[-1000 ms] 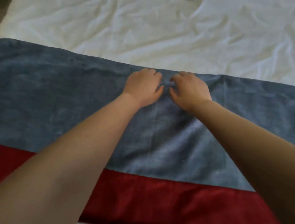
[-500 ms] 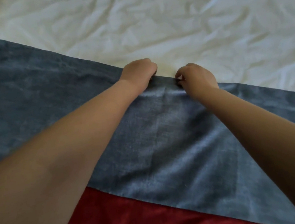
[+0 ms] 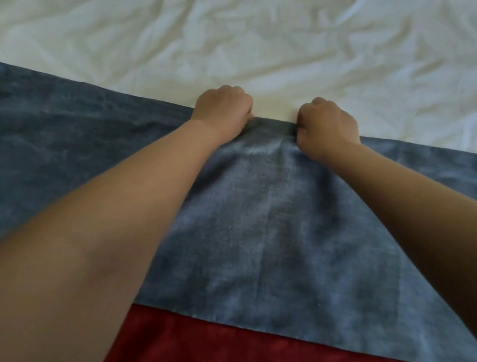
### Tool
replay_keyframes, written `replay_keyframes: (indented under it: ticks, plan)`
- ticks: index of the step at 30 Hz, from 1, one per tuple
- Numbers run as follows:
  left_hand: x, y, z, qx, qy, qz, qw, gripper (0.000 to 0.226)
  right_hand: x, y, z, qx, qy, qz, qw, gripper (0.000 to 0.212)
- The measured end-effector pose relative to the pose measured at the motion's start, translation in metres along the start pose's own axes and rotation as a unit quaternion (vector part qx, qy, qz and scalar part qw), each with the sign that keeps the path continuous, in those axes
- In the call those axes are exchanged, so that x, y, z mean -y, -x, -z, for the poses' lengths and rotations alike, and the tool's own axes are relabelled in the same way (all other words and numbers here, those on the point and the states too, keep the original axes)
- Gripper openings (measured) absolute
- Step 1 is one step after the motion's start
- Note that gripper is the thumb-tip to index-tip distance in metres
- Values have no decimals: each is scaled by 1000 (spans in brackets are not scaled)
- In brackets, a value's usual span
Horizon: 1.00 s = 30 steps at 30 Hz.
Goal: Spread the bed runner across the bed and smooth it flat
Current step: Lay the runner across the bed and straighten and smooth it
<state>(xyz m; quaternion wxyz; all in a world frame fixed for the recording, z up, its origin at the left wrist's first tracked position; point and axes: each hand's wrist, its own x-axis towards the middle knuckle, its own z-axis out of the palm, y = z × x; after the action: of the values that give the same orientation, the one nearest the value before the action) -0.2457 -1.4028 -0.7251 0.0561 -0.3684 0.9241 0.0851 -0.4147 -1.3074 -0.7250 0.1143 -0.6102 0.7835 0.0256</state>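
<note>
- Bed runner (image 3: 266,222): blue cloth w/ red band (image 3: 221,348) nearest the person, lay slantwise over the wrinkled white sheet (image 3: 272,26); its far edge ran under both hands.
- Left hand (image 3: 224,112): fingers curled tight, gripping the far edge.
- Right hand (image 3: 326,126): closed fist, thumb & fingers pinching the same edge, near the left.
- Cloth btwn the fists showed a faint lengthwise crease.
- Risk (judged): unequal pull from the 2 hands would likely skew the edge. Hands set so close could gather a ridge mid-cloth. Dragging might bunch the loose sheet beneath, leaving lumps.
</note>
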Motion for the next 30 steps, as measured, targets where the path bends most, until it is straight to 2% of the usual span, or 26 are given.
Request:
replay_keyframes:
  ticks: [6, 12, 17, 23, 27, 30]
  plan:
    - [82, 24, 14, 34, 16, -19, 999, 22, 31, -6, 0, -5, -14, 6, 1000, 20]
    - [173, 56, 36, 66, 12, -7, 998, 12, 122, -39, 2, 23, -74, 40, 996, 19]
    - [223, 60, 44, 95, 5, -22, 995, 8, 187, -65, 3, 87, -158, 3, 984, 15]
    - [235, 50, 35, 21, -8, -28, 999, 15, 200, -76, -1, 62, -139, -78, 985, 16]
    - [259, 55, 36, 31, 48, -39, 998, 28, 215, -83, 1, 73, -142, -82, 984, 17]
    - [300, 60, 44, 57, 37, -40, 997, 30, 233, -95, 4, 70, -145, -50, 986, 19]
